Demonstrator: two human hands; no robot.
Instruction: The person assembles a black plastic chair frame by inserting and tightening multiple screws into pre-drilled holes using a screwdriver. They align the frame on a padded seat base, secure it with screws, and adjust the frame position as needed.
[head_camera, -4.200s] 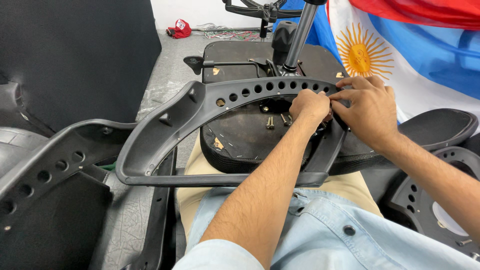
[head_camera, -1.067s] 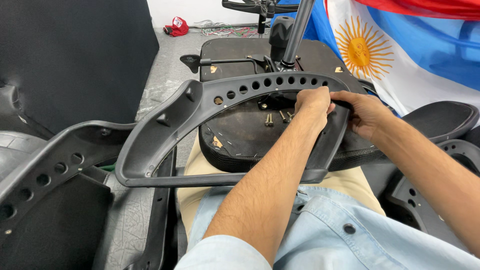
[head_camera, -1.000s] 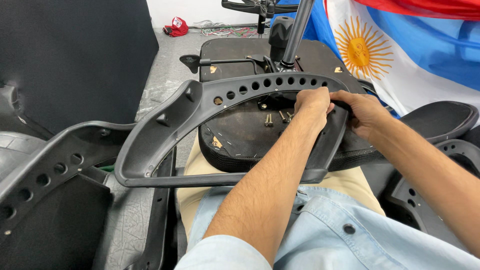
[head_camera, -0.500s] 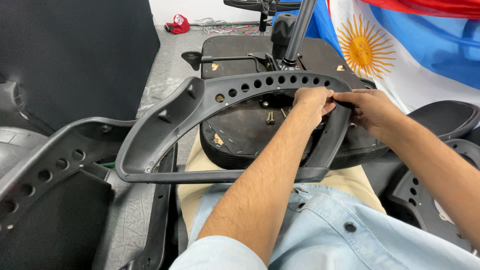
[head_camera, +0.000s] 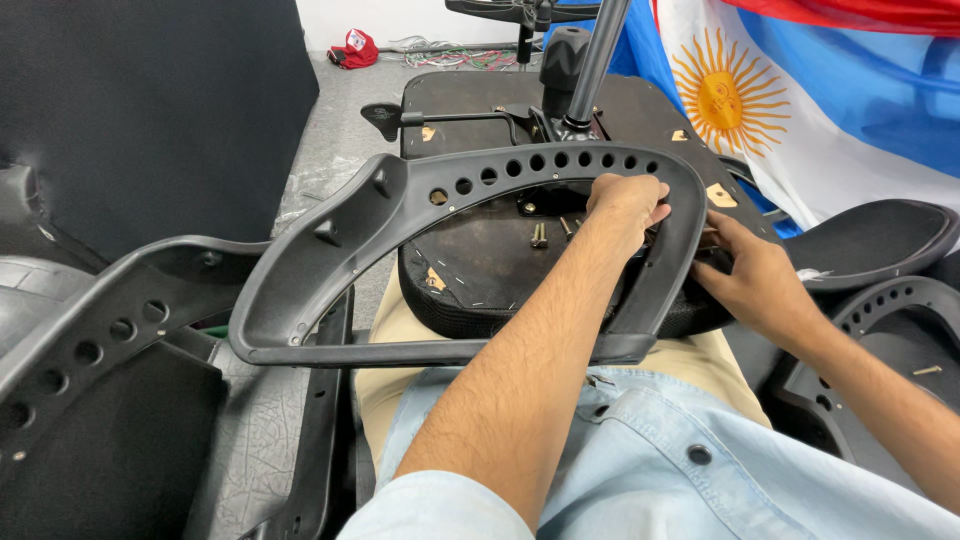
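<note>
Two hands, one frame, catalogued left to right for you.

Far left: spare armrest frame (head_camera: 110, 320), grey plastic with a row of holes, lying idle against a black panel (head_camera: 150, 110). Leave it where it is.

Centre: the grey armrest frame (head_camera: 340, 250) you are fitting, a closed loop with a perforated upper bar, tilted over the upturned seat base (head_camera: 480, 260), which rests on your lap. Loose bolts (head_camera: 540, 235) lie on the seat underside inside the loop; keep the seat level so, I judge, they do not roll off.

Centre-right: your left hand (head_camera: 625, 200), fingers curled shut over the frame's right upper corner, gripping it from inside. Hold this steady as the anchor.

Right: your right hand (head_camera: 755, 285), fingers partly bent and reaching under the frame's right limb against the seat edge; whether they pinch anything you cannot tell from here. Likely best to feel for hole alignment before pressing.

Behind: gas-lift column (head_camera: 595, 65) upright. Far right: striped flag with sun emblem (head_camera: 800, 110).
</note>
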